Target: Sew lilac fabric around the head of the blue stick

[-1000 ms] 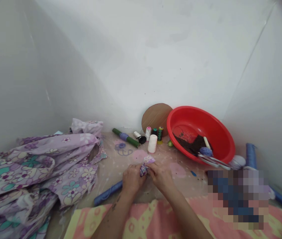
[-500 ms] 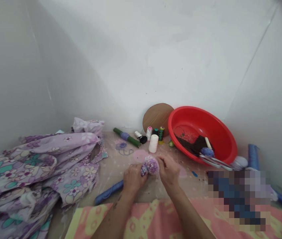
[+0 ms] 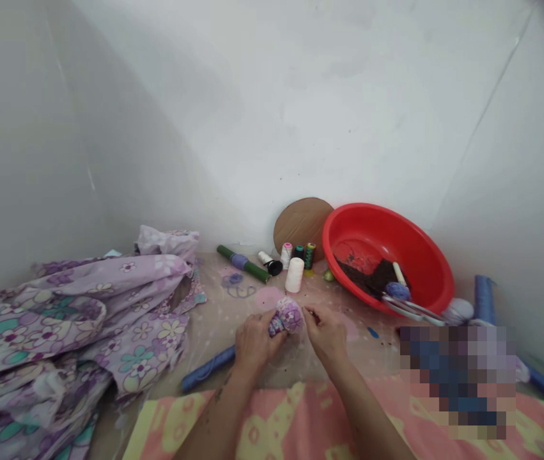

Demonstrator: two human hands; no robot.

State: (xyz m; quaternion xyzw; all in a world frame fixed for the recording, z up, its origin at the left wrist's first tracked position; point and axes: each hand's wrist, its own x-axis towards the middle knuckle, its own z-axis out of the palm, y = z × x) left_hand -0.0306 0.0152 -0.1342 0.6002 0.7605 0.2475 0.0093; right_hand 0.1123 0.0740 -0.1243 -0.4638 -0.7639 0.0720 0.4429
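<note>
Between my hands is a small round bundle of purple floral fabric (image 3: 289, 314), with a narrower gathered part at its lower left. My left hand (image 3: 256, 338) is closed around that gathered part. At the bundle's right side, my right hand (image 3: 323, 329) has thumb and fingers pinched together; whatever they hold is too small to make out. Just beyond the bundle stands a white thread cone (image 3: 295, 275). A blue wrapped tube (image 3: 208, 369) lies by my left wrist.
Crumpled floral cloth (image 3: 142, 332) is heaped at left. A red basin (image 3: 387, 217) tilts at right, holding dark material and a blue yarn ball (image 3: 397, 292). Thread spools (image 3: 287, 255), a green yarn-wound stick (image 3: 257, 272) and a cardboard disc (image 3: 300, 220) are near the wall. Pink-yellow cloth (image 3: 272, 421) lies in front.
The bundle has turned slightly in my left hand, showing more of its gathered end. My right hand stays pinched beside it. The whole view has shifted a little.
</note>
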